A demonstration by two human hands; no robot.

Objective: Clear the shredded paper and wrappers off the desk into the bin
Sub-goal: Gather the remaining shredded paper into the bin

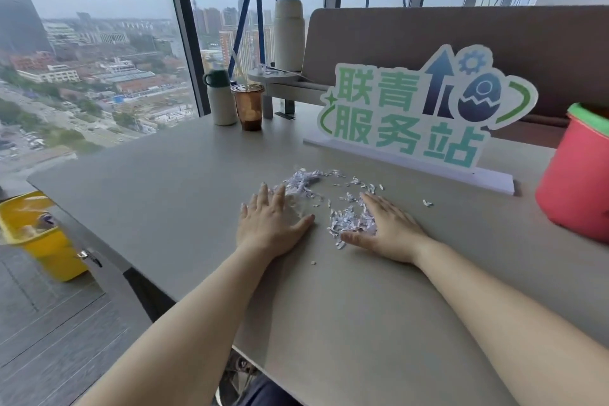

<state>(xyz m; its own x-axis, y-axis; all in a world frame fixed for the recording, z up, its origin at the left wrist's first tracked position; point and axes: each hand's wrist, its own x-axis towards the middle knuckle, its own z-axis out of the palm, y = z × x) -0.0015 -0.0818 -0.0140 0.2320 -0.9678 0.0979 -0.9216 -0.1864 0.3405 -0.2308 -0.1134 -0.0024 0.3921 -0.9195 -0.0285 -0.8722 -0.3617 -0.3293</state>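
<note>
Head view: grey-beige desk [164, 194] set against floor-to-ceiling windows [99, 59] with a hazy city skyline outside. Dark wood-look floor lower left. Brown padded divider [461, 39] at the desk's far edge; a green and white cut-out sign [418, 115] stands in front of it. Far left corner: white bottle with dark green cap [220, 97], plastic cup of brown drink [248, 106], tall cream flask [289, 34] behind. Red tub with green rim [580, 175] at right edge of desk. Yellow bin [43, 241] on the floor left of the desk, below its edge.

Shredded paper [349, 222]: small white and lilac strips, loosely scattered mid-desk, a dense clump beside the right hand, another band farther back, a few strays to the right.

Left hand [272, 224] flat, palm down, fingers spread, holding nothing. Right hand [389, 227] open, cupped on edge against the clump, nothing gripped.
</note>
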